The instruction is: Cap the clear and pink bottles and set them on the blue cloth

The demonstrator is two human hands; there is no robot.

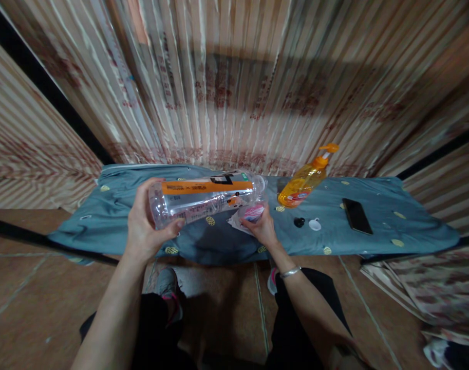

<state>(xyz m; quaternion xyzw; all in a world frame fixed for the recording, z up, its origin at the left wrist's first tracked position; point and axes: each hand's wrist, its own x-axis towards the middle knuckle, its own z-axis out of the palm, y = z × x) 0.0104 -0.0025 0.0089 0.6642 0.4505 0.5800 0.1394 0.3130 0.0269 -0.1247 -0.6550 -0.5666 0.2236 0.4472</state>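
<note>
My left hand (145,221) is wrapped round the base end of a large clear plastic bottle (207,198) with an orange label. The bottle lies nearly level in the air, its uncapped mouth pointing right. My right hand (262,226) is closed on a small clear container with pink on it (251,211), just below the bottle's mouth; its exact kind is unclear. Something white and crumpled (238,222) shows beside that container. To the right stands a pump bottle of orange liquid (302,182). A black cap (299,222) and a white cap (315,224) lie nearby.
A blue-green cloth with yellow patterns (203,241) covers the low surface before me. A black phone (357,216) lies on its right part. Striped curtains (234,92) hang behind, and dark frame bars (49,82) run along the sides. Below is a tiled floor (219,308).
</note>
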